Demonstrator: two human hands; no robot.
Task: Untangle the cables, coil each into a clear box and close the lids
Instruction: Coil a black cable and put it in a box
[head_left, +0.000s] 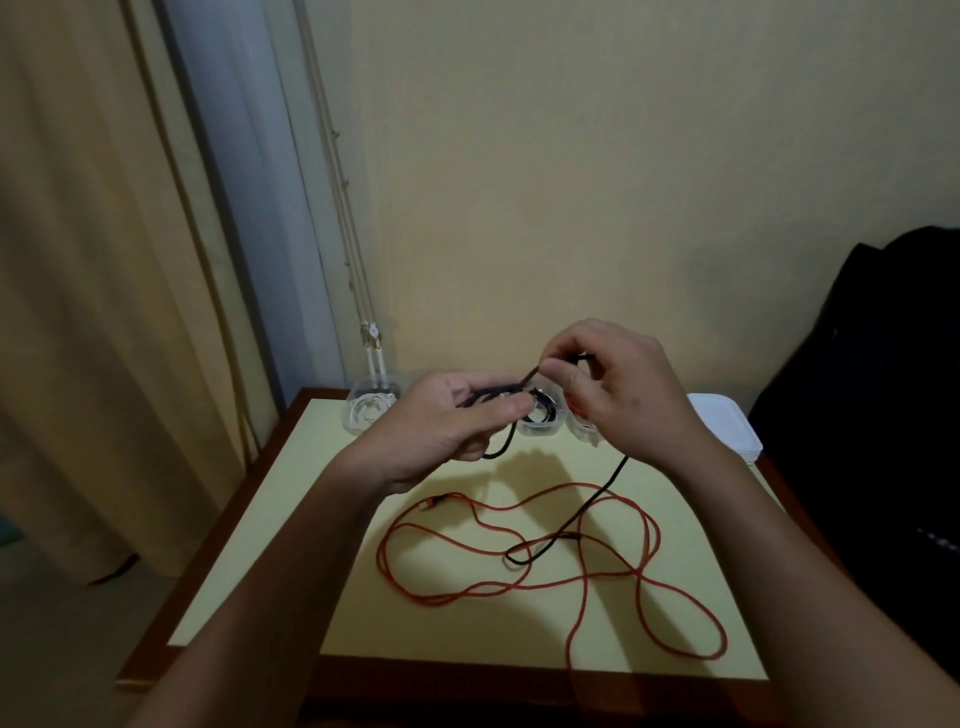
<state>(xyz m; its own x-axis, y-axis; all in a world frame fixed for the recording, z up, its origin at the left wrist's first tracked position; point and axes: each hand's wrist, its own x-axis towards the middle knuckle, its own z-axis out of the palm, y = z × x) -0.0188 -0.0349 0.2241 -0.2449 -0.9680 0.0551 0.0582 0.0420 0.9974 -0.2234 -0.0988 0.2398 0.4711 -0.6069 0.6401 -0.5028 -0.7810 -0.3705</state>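
Winding the thin black cable (615, 475) above the pale yellow table (311, 519), the left hand (447, 421) grips the gathered loops while the right hand (618, 384) pinches the free strand, probably to keep it taut. Its tail crosses the loose red braided cable (576, 485).

Black cable (615, 473) in left hand (447, 423)

Yellow table (311, 519), red cable (571, 485), clear boxes (371, 413)

A curtain (78, 312) hangs left of the table (291, 545); dark fabric (883, 415) sits right.
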